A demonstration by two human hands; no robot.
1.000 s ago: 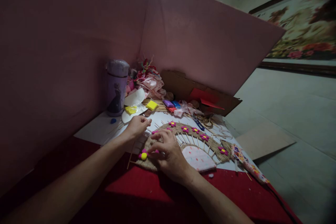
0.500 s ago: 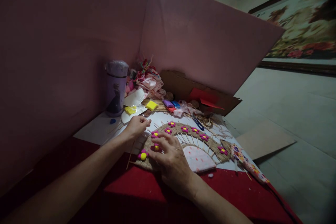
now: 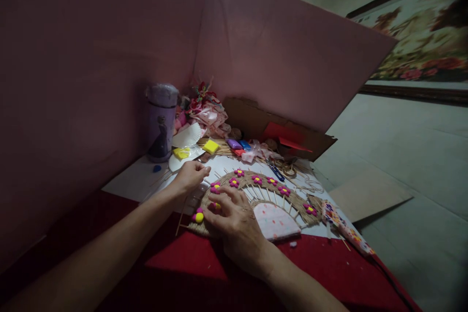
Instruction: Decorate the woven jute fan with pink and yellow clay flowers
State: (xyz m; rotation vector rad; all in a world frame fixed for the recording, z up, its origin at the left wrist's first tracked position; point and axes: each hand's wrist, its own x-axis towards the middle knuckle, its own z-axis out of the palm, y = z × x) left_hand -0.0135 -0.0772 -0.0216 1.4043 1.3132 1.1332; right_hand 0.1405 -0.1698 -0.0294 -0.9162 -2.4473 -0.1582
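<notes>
A fan-shaped piece of woven twine on thin sticks (image 3: 268,189) lies on white paper. Magenta clay flowers with yellow centres, such as one flower (image 3: 257,180), dot its arched band. Inside the arch sits a half-round panel of pale spotted fabric (image 3: 277,222). My right hand (image 3: 239,229) is over the band's left part, fingers curved and apart, partly covering a flower (image 3: 215,205). Its thumb is close to the lowest flower (image 3: 198,216). Held above the band's left edge, my left hand (image 3: 192,175) has its fingers pinched together; whatever is in them is hidden.
A purple tumbler (image 3: 161,122) stands at the back left. Behind the fan lie yellow clay packets (image 3: 210,146), purple and blue packets (image 3: 234,144), scissors (image 3: 277,171) and heaped fabric (image 3: 210,114). A flower-patterned wrapped handle (image 3: 345,226) extends right over the red cloth (image 3: 314,273).
My right hand has shifted slightly left, its thumb nearer the lowest flower. My left hand stays in place, still pinched.
</notes>
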